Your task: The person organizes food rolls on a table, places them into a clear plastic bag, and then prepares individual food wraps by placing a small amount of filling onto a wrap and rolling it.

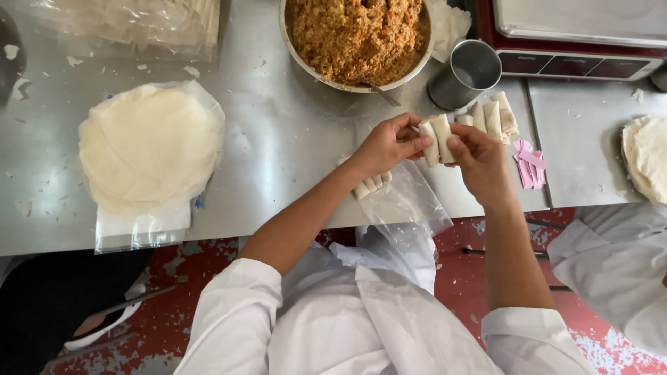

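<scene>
Both my hands hold two pale rolled wrappers (438, 139) side by side above the steel table (292, 132). My left hand (385, 147) pinches their left side. My right hand (479, 161) grips them from the right, thumb on top. Just beyond lie several finished rolls (492, 117) in a row. More rolls (368, 186) rest under my left wrist on a clear plastic bag (406, 201). A stack of round wrappers (147, 144) sits at the left on plastic.
A large metal bowl of brown minced filling (356, 35) with a spoon stands at the back. Beside it is a steel cup (464, 73), then a red scale (577, 42). Pink paper slips (529, 164) lie right. Another person's white sleeve (615, 267) and wrapper stack (647, 158) are far right.
</scene>
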